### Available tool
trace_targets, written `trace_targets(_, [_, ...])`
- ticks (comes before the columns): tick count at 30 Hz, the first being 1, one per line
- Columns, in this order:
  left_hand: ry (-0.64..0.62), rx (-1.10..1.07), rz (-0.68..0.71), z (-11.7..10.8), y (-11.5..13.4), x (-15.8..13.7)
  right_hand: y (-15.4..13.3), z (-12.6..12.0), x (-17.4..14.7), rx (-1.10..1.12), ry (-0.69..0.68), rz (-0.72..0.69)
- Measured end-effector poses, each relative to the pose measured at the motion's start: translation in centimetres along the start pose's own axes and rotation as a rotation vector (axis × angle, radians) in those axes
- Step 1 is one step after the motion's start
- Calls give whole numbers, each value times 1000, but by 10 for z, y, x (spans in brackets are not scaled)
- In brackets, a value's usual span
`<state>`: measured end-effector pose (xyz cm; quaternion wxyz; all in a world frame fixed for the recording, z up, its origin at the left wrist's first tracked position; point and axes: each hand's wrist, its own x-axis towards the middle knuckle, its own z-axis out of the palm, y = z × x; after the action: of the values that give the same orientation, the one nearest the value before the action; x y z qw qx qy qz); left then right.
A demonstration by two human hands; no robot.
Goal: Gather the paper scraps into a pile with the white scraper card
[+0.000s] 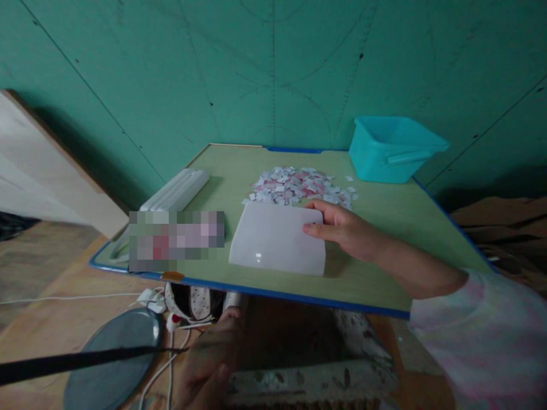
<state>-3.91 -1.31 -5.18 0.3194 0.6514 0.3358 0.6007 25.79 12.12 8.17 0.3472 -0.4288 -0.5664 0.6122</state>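
My right hand (337,225) reaches in from the right, thumb on the upper face of a glossy white panel (277,239) and the fingers behind its far right corner. The panel is broad and slightly curved, and its exact kind I cannot make out. Just past its far edge lies a heap of small white and pink paper scraps (294,179). Below the front edge of the board, a blurred skin-coloured form that looks like my left hand (209,359) is low in the view. Its fingers are not clear, and what it touches cannot be made out.
The green board (380,279) has a blue rim. A turquoise bin (395,151) stands at its back right. White bars (177,188) lie at left, near a pixelated patch. Cables and a grey round seat (115,364) are below left. A green wall (273,68) rises behind.
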Motion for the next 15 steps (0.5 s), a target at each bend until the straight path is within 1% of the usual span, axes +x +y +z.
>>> trace_targets(2, [-8,-7,-63,2,1,1,-3,-4,2,29,120,-37])
trace_targets(4, [-43,-9,-113,9,5,9,-7,-11,5,44,247,-86])
trace_targets(7, [-121,-34,-112,20,10,27,-12,-35,13,10,446,-182])
trace_targets(9, [-153,-55,-81,24,8,36,-15,-60,17,-57,595,-255])
trace_targets(11, [-189,-67,-20,25,3,42,-14,-86,19,-102,740,-320])
trace_targets(13, [-222,-79,51,24,-4,45,-10,-107,17,-119,852,-353])
trace_targets(15, [-270,-74,177,22,-12,48,-4,-120,14,-116,915,-364])
